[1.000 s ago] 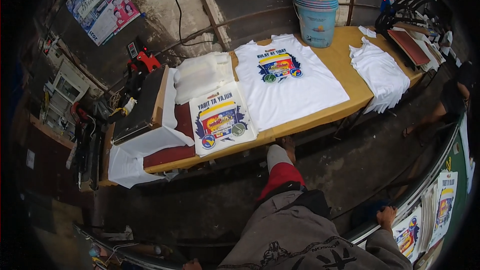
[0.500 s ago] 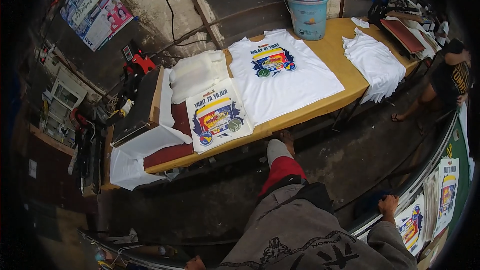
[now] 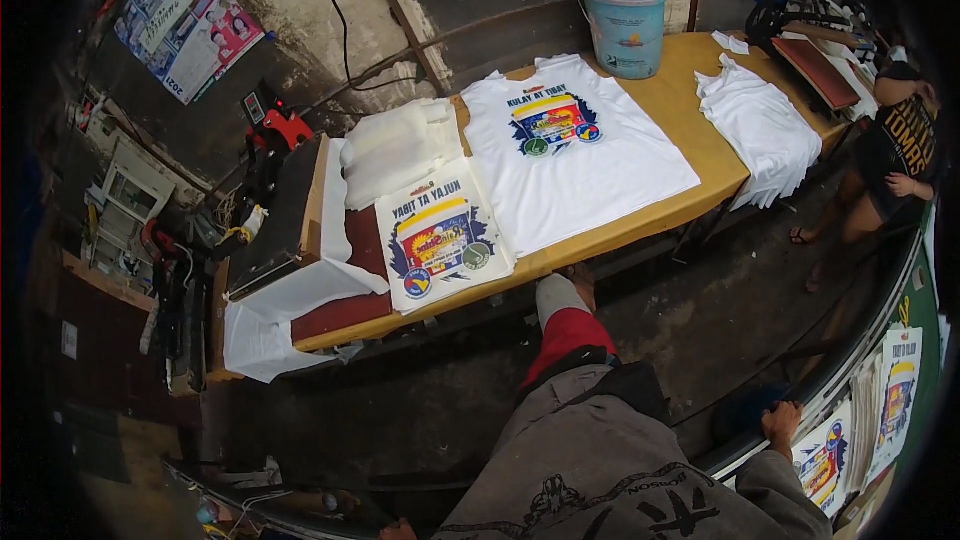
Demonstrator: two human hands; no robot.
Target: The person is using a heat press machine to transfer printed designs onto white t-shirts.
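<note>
Prints (image 3: 824,460) were seen piled on the green desk (image 3: 932,350), lower R, just beside the R hand (image 3: 782,425): flat white rectangular sheets w/ mirrored dark lettering, a yellow/red/blue design & round badges. Layered sheet edges were exposed btwn two face-up ones. The green desk's pale, ridged edge was touched by the R hand, its fingers bent over it; how tight the hold was cdn't be told. The L hand (image 3: 397,530) was mostly cut off at the lower rim, so its finger opening & any hold cdn't be told.

Opposite, a long desk (image 3: 685,110) was covered in smooth tan sheeting. On it a white tee (image 3: 620,190) was spread flat, soft, lightly creased, w/ a like design on its chest, lettering unreversed. To its L, a neat print stack (image 3: 440,240) was set beside a dark red board (image 3: 345,316), w/ an off-white, wrinkled pad (image 3: 400,140) behind. To the R, nested plastic pails (image 3: 625,30), white over blue, were stood upright near a limp, rumpled tee pile (image 3: 760,135).
</note>
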